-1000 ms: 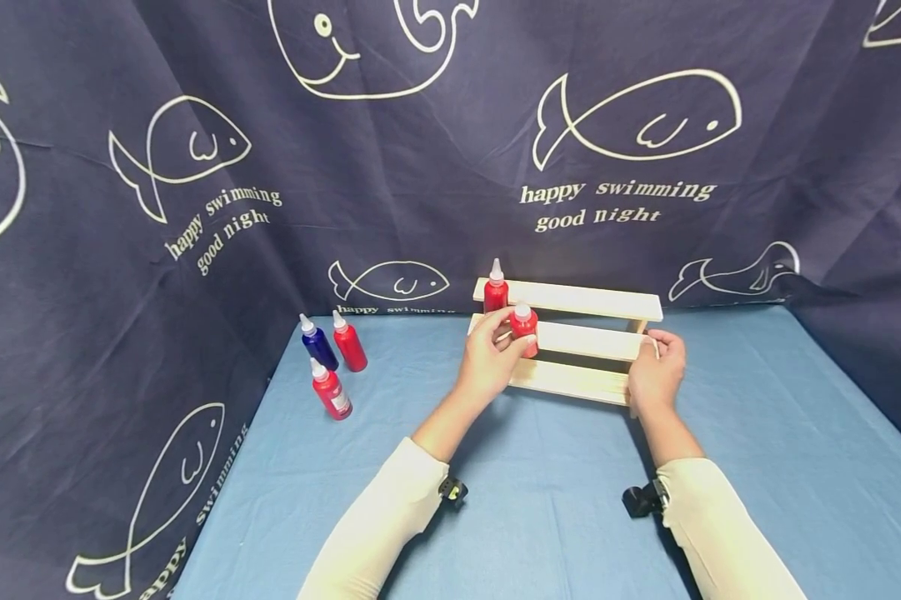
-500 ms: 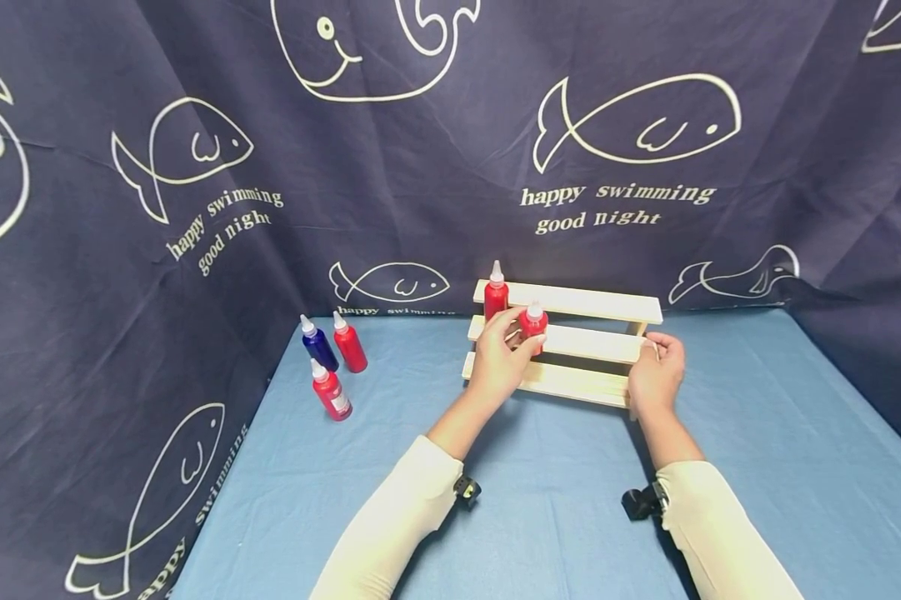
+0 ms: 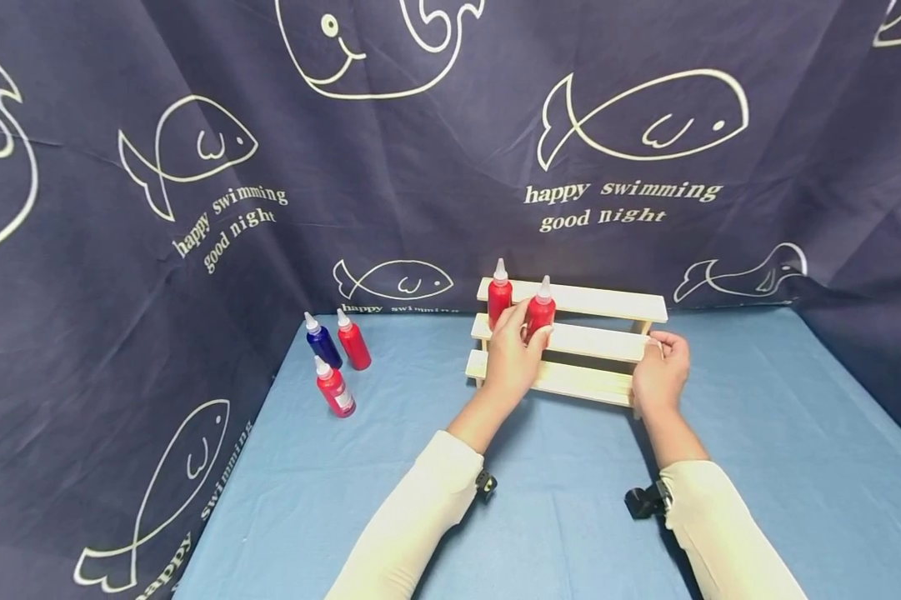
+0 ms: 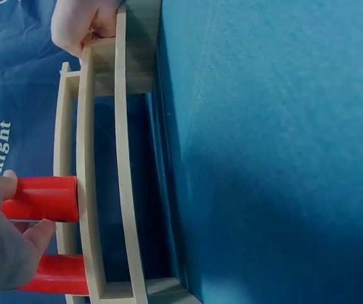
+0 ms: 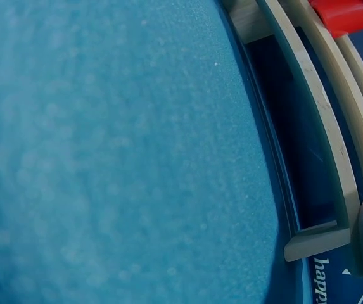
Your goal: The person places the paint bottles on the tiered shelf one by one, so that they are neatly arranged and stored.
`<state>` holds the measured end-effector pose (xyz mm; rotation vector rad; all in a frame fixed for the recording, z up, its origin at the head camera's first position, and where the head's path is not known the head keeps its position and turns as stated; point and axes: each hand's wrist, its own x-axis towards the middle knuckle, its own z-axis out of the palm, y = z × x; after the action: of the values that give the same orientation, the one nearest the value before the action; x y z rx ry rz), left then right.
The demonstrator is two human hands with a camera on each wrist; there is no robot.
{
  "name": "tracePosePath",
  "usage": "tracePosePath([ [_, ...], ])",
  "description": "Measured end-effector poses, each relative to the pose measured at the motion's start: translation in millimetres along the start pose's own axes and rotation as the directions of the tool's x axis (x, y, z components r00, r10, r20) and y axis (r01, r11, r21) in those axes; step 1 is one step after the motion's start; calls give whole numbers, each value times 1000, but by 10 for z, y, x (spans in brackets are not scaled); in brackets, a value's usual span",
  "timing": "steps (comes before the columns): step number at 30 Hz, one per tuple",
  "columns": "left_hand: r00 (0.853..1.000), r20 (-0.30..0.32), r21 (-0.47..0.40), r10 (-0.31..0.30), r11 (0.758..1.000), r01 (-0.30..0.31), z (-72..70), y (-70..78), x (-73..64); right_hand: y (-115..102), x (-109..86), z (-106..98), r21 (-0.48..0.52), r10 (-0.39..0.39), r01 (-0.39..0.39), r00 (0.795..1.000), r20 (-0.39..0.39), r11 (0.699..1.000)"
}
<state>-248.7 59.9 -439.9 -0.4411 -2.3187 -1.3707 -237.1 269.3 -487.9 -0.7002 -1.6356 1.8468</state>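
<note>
Right of the frame's centre, our left hand [image 3: 513,354] grips a white-nozzled, round red plastic bottle [image 3: 542,313], which we should seat flat on the middle plank [image 3: 600,342] of the pale wooden 3-tier rack [image 3: 585,382] whose end our right hand [image 3: 660,368] grips.

Both arms reach forward in pale sleeves [image 3: 450,467], the left arm [image 3: 412,521] slanting over to the right, the right arm [image 3: 723,529] leaning to the left. The left hand [image 3: 513,350] holds a pinch, thumb and fingers [image 3: 515,313] curved toward each other. The right hand [image 3: 658,373] is well apart from it, fingers bent near the thumb, both wrists [image 3: 675,437] bare beyond the cuffs
</note>
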Motion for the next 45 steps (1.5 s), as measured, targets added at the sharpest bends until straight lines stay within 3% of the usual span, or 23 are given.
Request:
tracePosePath([
  [10,997,50,152,53,987,-60,124,10,-15,-11,20,-92,-88,-8,8,1000,-4,996],
  [22,999,38,248,-8,969,-2,171,-64,-49,65,46,-6,-43,-41,43,999,27,998],
  [32,999,39,263,-14,965,3,206,-82,-28,40,81,5,103,-82,76,995,51,992],
  [45,995,68,216,-70,975,53,165,-65,18,27,36,17,40,-74,72,996,48,997],
])
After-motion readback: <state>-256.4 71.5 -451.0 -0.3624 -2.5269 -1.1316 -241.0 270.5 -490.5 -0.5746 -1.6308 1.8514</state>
